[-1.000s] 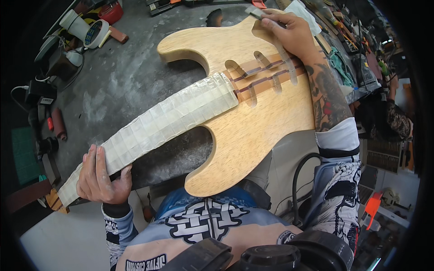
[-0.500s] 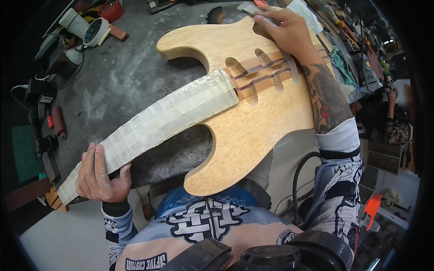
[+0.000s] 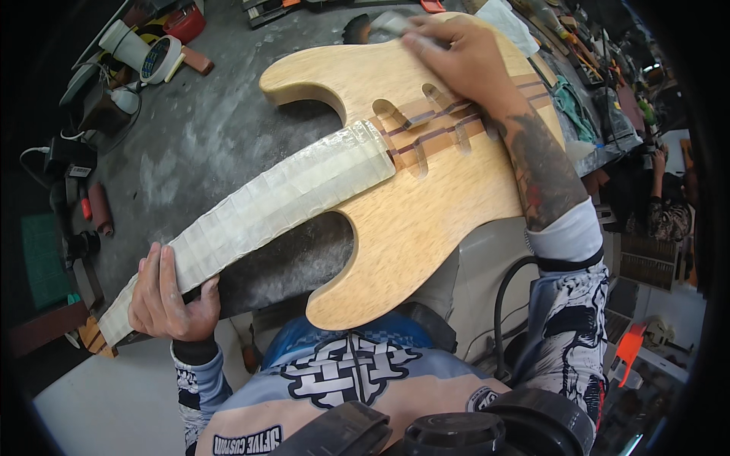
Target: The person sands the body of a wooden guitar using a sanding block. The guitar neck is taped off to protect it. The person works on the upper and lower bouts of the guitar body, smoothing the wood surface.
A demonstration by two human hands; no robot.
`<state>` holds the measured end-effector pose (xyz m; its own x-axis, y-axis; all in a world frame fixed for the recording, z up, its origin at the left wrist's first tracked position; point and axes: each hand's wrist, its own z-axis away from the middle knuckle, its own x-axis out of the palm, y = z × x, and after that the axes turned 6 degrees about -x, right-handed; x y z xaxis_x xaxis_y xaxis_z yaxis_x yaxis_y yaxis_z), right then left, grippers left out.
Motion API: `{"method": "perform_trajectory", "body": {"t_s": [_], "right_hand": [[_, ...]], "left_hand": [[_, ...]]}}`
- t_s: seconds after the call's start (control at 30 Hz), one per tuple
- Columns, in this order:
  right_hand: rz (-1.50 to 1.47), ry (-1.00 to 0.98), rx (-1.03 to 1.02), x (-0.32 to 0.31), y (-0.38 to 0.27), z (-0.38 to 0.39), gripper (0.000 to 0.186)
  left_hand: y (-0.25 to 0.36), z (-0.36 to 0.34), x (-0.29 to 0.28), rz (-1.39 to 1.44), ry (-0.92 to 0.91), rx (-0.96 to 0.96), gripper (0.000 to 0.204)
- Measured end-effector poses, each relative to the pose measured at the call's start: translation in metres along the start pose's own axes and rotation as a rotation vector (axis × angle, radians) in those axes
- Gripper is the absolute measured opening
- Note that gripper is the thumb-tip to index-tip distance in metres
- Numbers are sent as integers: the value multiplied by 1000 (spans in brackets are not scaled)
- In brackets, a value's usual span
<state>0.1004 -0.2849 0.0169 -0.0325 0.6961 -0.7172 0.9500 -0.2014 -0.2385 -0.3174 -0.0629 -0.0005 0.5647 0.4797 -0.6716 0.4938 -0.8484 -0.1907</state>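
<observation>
An unpainted wooden guitar body (image 3: pixel 426 220) with a striped centre strip and several rounded slots lies across the workbench, reaching past its near edge. Its neck (image 3: pixel 266 197) is wrapped in pale masking tape and slants down to the left. My left hand (image 3: pixel 173 296) grips the taped neck near its far-left end, thumb on the near side and fingers over the top. At the body's far edge, my right hand (image 3: pixel 460 57) pinches a folded piece of pale grey sandpaper (image 3: pixel 391 23). Motion smears the fingertips and sandpaper slightly.
The dusty dark workbench (image 3: pixel 182 144) carries a white cup (image 3: pixel 125 44), a red bowl (image 3: pixel 185 21), a roll of tape (image 3: pixel 161 59) and a black power adapter (image 3: pixel 70 156) at left. A green cloth (image 3: pixel 572 110) and several tools lie at right. Another person (image 3: pixel 669 205) is at far right.
My right hand has slid left along the body's far edge with the sandpaper. The guitar body has shifted very slightly left. My left hand stays on the neck.
</observation>
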Motion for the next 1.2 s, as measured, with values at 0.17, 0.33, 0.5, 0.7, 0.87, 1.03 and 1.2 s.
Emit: {"method": "perform_trajectory", "body": {"t_s": [0.17,0.33,0.5,0.7,0.87,1.03,1.2], "right_hand": [[44,-43,336,-5,13,-2,31],[38,-64,318,-7,12,-4,30],[-21,0,-21,3,-6,-3,29],[-49,-34,121,2,-3,-4,30],[-31,-21,82,0,-5,2,30],[77,-48,442,-10,7,-5,25],[112,-82,217,-1,-3,-3,28]], "left_hand": [[0,-1,0,14,2,-3,65],[0,0,1,18,9,4,65],[0,2,0,7,3,-2,66],[0,0,-1,2,5,3,66],[-1,2,1,26,8,-4,66],[0,1,1,26,3,-2,65],[1,1,0,21,6,-8,65]]}}
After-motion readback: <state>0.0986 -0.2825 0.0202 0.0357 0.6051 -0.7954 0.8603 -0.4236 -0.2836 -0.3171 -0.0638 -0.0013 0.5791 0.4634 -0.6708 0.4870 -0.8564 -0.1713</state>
